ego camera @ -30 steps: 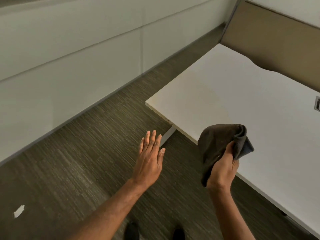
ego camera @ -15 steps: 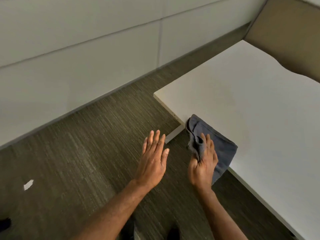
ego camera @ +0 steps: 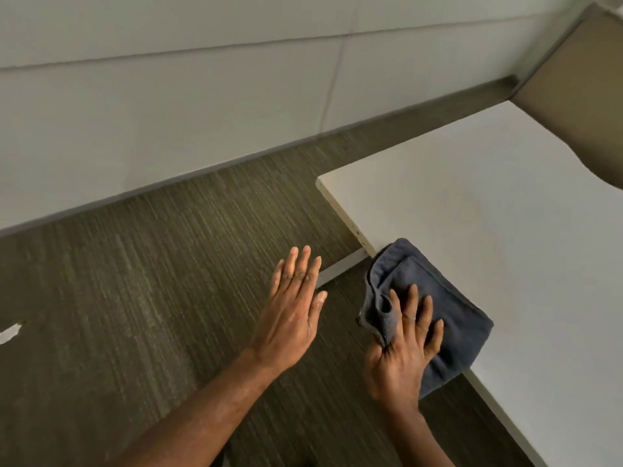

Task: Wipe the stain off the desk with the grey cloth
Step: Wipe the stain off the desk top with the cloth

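Note:
A folded grey cloth (ego camera: 438, 298) lies on the near edge of the white desk (ego camera: 488, 203), close to its left corner and partly overhanging the edge. My right hand (ego camera: 404, 345) presses flat on the cloth, fingers spread, with a fold of fabric bunched between thumb and forefinger. My left hand (ego camera: 293, 308) hovers over the floor to the left of the desk, flat with fingers together, holding nothing. No stain shows clearly on the desk surface.
A tan partition panel (ego camera: 580, 79) stands behind the desk at the upper right. Grey-brown carpet (ego camera: 151, 298) covers the floor, with a white scrap (ego camera: 10, 332) at the far left. A pale wall (ego camera: 168, 96) runs along the back.
My right hand brought the cloth down from mid-air onto the desk's near edge and now presses it flat. The view has shifted left. My left hand stayed hovering.

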Demonstrator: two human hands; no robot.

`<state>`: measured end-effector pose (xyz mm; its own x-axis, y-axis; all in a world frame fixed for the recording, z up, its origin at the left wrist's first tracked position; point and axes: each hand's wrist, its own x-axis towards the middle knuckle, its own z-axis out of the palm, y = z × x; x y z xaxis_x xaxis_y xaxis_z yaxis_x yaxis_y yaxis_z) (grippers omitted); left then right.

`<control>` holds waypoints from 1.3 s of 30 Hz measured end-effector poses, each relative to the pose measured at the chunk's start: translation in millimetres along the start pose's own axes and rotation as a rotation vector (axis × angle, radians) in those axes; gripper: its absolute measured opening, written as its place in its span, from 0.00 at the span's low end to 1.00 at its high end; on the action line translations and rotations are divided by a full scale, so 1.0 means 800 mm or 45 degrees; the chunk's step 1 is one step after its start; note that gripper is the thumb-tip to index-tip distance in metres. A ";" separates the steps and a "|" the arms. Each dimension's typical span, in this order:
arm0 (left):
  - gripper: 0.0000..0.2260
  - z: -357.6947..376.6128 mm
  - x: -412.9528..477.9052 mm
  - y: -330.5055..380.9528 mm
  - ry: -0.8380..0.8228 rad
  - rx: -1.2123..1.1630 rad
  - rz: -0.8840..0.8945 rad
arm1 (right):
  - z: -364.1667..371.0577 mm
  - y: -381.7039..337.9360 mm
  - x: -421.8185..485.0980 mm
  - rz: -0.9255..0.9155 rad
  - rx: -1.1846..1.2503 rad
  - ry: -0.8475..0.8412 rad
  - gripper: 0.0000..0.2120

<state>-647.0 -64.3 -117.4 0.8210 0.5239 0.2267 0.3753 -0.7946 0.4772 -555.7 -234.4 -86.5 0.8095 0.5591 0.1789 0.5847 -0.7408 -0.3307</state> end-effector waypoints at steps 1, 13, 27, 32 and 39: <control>0.26 0.005 0.002 -0.004 0.015 0.024 0.003 | 0.004 0.004 0.001 -0.019 -0.067 -0.006 0.36; 0.29 0.074 -0.008 -0.033 0.101 -0.028 -0.063 | -0.004 0.058 0.023 -0.408 -0.669 -0.180 0.29; 0.28 0.091 -0.007 -0.032 0.150 -0.051 -0.069 | -0.045 0.083 0.076 -0.929 -0.998 -0.224 0.30; 0.28 0.106 -0.003 -0.027 0.195 -0.119 -0.092 | -0.046 0.078 0.094 -0.960 -1.025 -0.310 0.35; 0.27 0.110 0.003 -0.024 0.229 -0.148 -0.097 | -0.046 0.060 0.102 -0.930 -0.965 -0.390 0.39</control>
<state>-614.6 -74.8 -200.6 0.6981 0.6359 0.3291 0.3728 -0.7153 0.5911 -459.5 -237.7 -53.7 0.2684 0.9477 -0.1730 0.8837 -0.1707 0.4357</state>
